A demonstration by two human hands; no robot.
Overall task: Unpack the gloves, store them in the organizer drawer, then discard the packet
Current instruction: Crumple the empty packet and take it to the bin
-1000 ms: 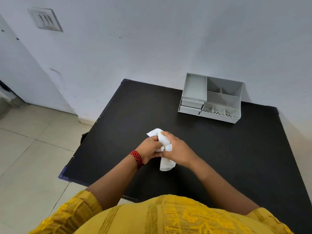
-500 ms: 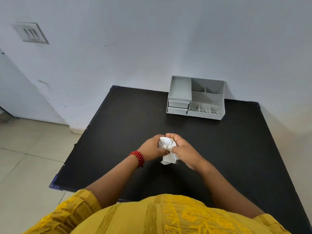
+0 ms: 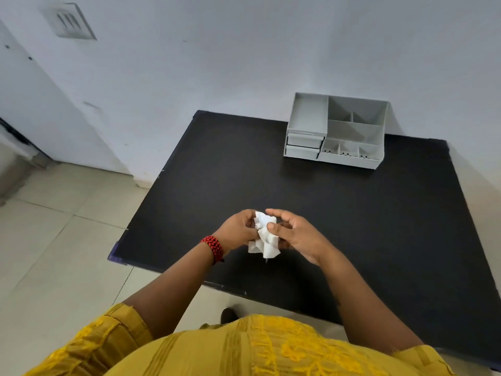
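A crumpled white packet is held between both hands above the near part of the black table. My left hand, with a red bead bracelet at the wrist, grips its left side. My right hand pinches its right side with thumb and fingers. Whether gloves are inside the packet is not visible. The grey organizer stands at the table's far edge against the wall, with two small drawers at its lower left, both closed.
The organizer has open compartments on top and at the front right. A white wall rises behind the table. Tiled floor lies to the left, past the table's left edge. A switch plate is on the wall, upper left.
The packet has been scrunched smaller between the hands. The right hand's fingers have loosened from a closed wrap to a pinch. The camera view has shifted slightly.
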